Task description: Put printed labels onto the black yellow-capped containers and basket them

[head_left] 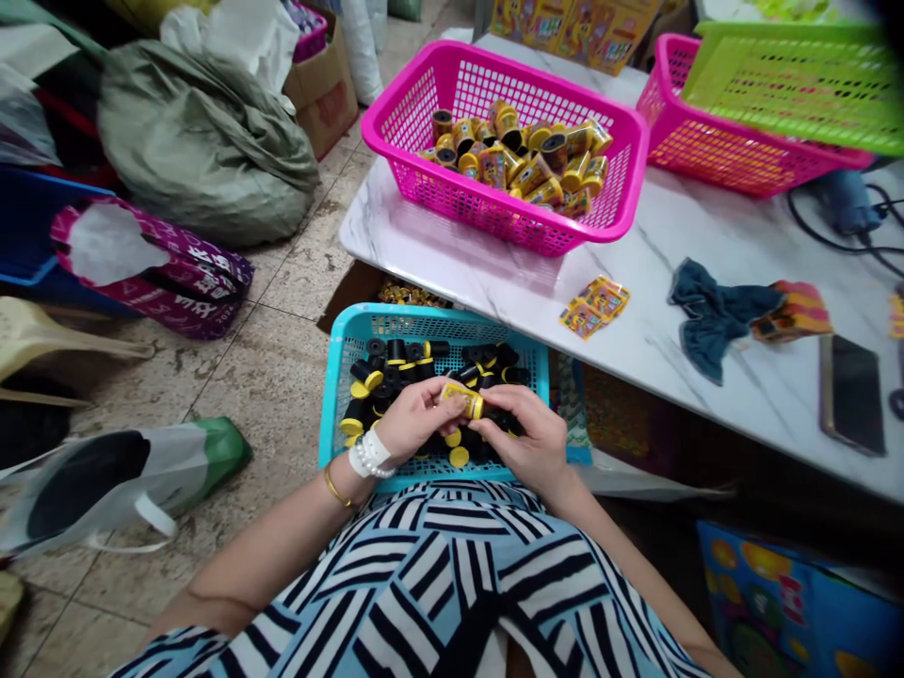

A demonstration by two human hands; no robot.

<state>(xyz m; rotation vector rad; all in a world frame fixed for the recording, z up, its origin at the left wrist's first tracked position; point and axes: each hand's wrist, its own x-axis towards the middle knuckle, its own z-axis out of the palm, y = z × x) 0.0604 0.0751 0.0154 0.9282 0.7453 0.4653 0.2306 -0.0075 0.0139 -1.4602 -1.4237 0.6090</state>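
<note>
Above the blue basket (pixel 330 395) on my lap, both hands are at a small canister (pixel 472 403) with a yellow printed label and a yellow end. My left hand (pixel 413 419) pinches its labelled side, thumb on top. At the other end, my right hand (pixel 533 438) has thumb and fingertips closed on the canister; they partly hide that end. Below the hands, the basket holds many black canisters (pixel 357 414) with yellow lids, none showing a printed label.
A pink basket (pixel 487 226) of labelled canisters (pixel 533 174) stands on the marble-patterned table (pixel 636 320). Printed labels (pixel 597 306), a dark cloth piece (pixel 720 306) and a phone (pixel 851 395) lie nearer its edge. Bags, including a purple one (pixel 190 282), crowd the floor at left.
</note>
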